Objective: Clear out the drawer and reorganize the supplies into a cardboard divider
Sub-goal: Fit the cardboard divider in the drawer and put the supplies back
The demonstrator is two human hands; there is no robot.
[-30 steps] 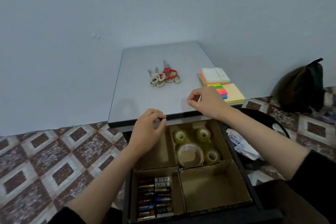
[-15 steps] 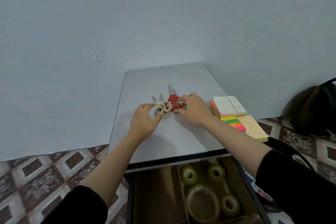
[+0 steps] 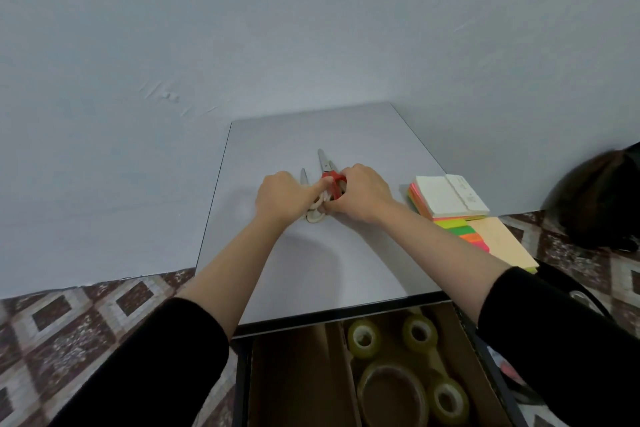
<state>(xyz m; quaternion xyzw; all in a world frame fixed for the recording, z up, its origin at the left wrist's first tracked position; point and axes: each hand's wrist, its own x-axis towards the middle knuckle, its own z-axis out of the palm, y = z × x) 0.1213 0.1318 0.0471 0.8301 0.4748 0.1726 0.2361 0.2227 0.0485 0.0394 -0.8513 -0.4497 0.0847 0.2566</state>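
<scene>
– Fingers (image 3: 319, 188) of the left hand (image 3: 282, 196): what are they doing?
– They are curling down onto the cream-handled scissors (image 3: 313, 216), closing over the loops. The right hand (image 3: 363, 196) is doing likewise, its fingers clamping round the red-handled scissors (image 3: 333, 180). Both pairs are lying flat on the grey tabletop (image 3: 311, 135), touching each other, with their blades pointing toward the wall (image 3: 311, 28).
– And the other stock?
– Sticky notes (image 3: 446, 199) are sitting in a stack at the tabletop's right edge, apart from the scissors. Coloured flags (image 3: 464, 232) and a pale pad (image 3: 502, 243) are lying just nearer. The drawer (image 3: 242, 388) is standing open below the front edge. The cardboard divider (image 3: 346, 354) is sitting inside it. Tape rolls (image 3: 363, 338) are occupying the right-hand compartment in view, three small ones around one large. A dark bag (image 3: 599, 208) is resting on the patterned floor (image 3: 69, 329) at right.
</scene>
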